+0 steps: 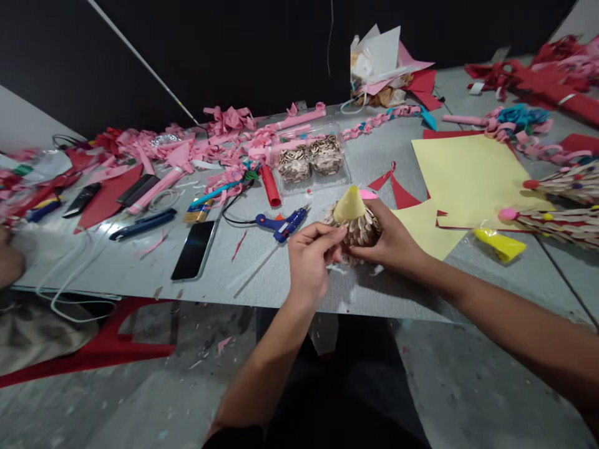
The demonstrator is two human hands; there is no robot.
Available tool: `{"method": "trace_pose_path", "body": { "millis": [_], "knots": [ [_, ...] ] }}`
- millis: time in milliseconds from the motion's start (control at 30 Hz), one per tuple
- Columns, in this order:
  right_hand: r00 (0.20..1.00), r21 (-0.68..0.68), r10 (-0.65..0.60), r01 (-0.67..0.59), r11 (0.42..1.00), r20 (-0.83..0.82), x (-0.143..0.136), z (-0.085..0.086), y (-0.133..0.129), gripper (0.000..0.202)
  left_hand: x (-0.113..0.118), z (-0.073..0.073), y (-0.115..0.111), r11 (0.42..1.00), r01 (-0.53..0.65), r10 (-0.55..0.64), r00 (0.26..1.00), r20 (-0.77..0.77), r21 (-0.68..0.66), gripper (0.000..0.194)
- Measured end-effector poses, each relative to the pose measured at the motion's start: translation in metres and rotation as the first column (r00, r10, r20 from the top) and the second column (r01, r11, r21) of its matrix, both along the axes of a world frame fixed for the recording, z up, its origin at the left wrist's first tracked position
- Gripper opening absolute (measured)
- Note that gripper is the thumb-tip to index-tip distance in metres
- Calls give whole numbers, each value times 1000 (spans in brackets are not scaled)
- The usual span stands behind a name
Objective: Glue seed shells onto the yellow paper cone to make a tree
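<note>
A yellow paper cone stands on the table near its front edge, its lower part covered in overlapping pale husk-like flakes and its tip bare. My right hand is wrapped around the cone's right side. At the left side of the cone, my left hand has thumb and fingers pinched together; whatever is between them is too small to make out. A blue glue gun lies just left of my hands, with a clear glue stick beside it. Behind the cone, a clear plastic tray holds more of the flakes.
A phone and a blue cutter lie to the left. Yellow paper sheets and finished-looking flake-covered cones are on the right. Pink paper scraps line the back. Another person's hand shows at far left.
</note>
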State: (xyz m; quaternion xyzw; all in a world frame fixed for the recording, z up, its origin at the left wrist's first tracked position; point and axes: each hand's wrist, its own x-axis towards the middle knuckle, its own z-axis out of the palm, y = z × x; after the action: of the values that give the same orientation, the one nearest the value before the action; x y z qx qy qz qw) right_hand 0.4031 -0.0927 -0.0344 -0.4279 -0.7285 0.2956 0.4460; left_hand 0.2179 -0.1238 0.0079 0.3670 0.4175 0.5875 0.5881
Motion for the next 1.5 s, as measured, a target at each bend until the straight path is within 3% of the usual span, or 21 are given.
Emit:
{"method": "trace_pose_path", "body": {
  "millis": [167,433,533,600,667,700,733,767,800,833,933,1000,1100,1233,1367,1500],
  "knots": [
    [1000,-3,-3,3,1000,5,0,1,0,76,2,-3,-2,1000,-12,12,1000,-4,6,39],
    [1000,-23,-10,10,1000,-17,-1,0,0,75,-13,-8,-11,997,82,-81,979,-187,-3,43],
    [1000,-30,-17,17,999,-16,-1,0,0,79,-32,0,-14,995,97,-86,953,-289,23,37],
    [1000,-35,-21,21,999,-11,-1,-1,0,81,-50,15,-4,991,75,-22,908,-419,112,32],
    [1000,-41,-31,31,999,-3,-2,-1,-1,83,-67,34,25,963,43,125,802,-584,265,30],
    [999,-43,-36,36,998,0,-2,-2,-1,85,-74,44,47,939,47,212,700,-682,340,29],
    [999,-45,-39,39,998,4,-2,-2,-1,85,-80,54,73,914,71,294,562,-773,399,30],
    [999,-45,-39,40,998,5,-2,-2,-1,85,-84,63,102,904,123,342,364,-866,409,31],
    [999,-45,-38,38,998,5,-2,-2,-1,85,-85,70,132,914,187,339,131,-932,359,34],
    [999,-46,-35,35,998,4,-2,-2,-1,85,-85,75,162,923,210,322,33,-946,322,31],
    [1000,-48,-27,27,999,-1,-2,-2,0,83,-79,79,237,951,262,213,-163,-963,165,25],
    [1000,-46,-24,24,999,-6,-2,-1,0,83,-75,74,268,953,299,138,-283,-949,50,28],
    [1000,-34,-26,26,999,-11,-4,-1,0,83,-72,66,290,934,349,90,-429,-899,-73,40],
    [1000,-12,-22,22,1000,-1,-5,-1,0,80,-73,60,300,910,394,117,-545,-830,-130,43],
    [1000,-4,-13,12,1000,-7,-4,0,0,80,-78,60,303,896,426,163,-580,-798,-127,42],
    [1000,-6,-14,14,1000,-18,-4,0,1,80,-84,58,302,883,454,183,-562,-807,-116,49]
  ]
}}
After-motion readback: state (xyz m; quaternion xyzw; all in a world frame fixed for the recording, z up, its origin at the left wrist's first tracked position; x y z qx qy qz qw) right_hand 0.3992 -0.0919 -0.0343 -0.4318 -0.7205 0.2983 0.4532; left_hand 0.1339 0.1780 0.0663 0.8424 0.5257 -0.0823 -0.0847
